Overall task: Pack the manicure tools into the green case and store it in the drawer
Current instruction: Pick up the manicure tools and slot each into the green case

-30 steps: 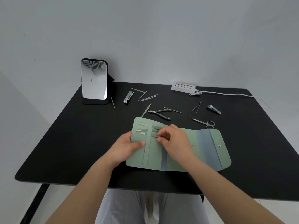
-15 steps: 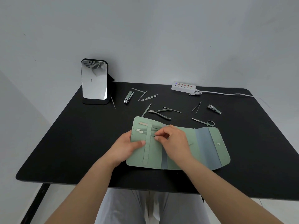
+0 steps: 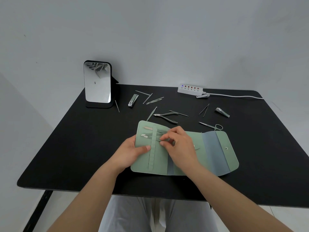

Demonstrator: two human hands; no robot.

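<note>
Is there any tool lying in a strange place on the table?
Yes: one small nail clipper lies apart from the other tools, right against the white power strip near its cable. Nothing looks damaged or spilled.

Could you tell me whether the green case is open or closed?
Open: the green case lies unfolded flat, its snap flap spread rightward.

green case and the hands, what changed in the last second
Very little. The right hand edged slightly toward the elastic strap, its fingertips pinching a thin tool at the strap. The left hand kept its grip on the green case at the left edge, thumb on top. The case stayed open on the table; the loose tools behind it did not move.
</note>
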